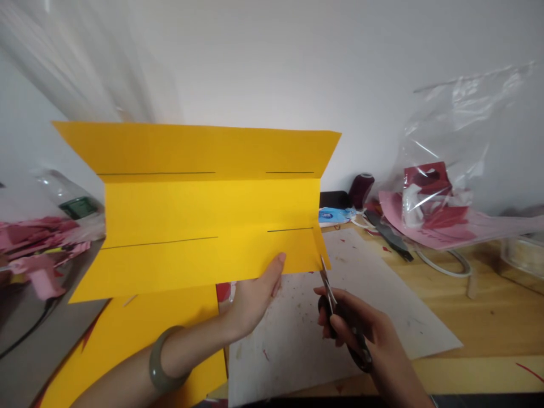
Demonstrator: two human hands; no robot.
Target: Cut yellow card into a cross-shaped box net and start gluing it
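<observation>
left hand (258,297) stretched upward, thumb in front, pinched the bottom edge of yellow paper (212,204) above the table (488,317), right hand (374,331) angled inward, gripped scissors (328,290) at its lower right corner

Left fingers (276,286) partly behind yellow card (212,204), bottle (77,207) blurred

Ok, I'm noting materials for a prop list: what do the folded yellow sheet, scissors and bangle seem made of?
Folded yellow sheet: matte card or stiff paper, judging by its crisp creases. Scissors: bright metal blades, probably steel; dark handles, likely plastic. Bangle: smooth, glossy grey-green, perhaps stone or glass; I can't tell.
</observation>
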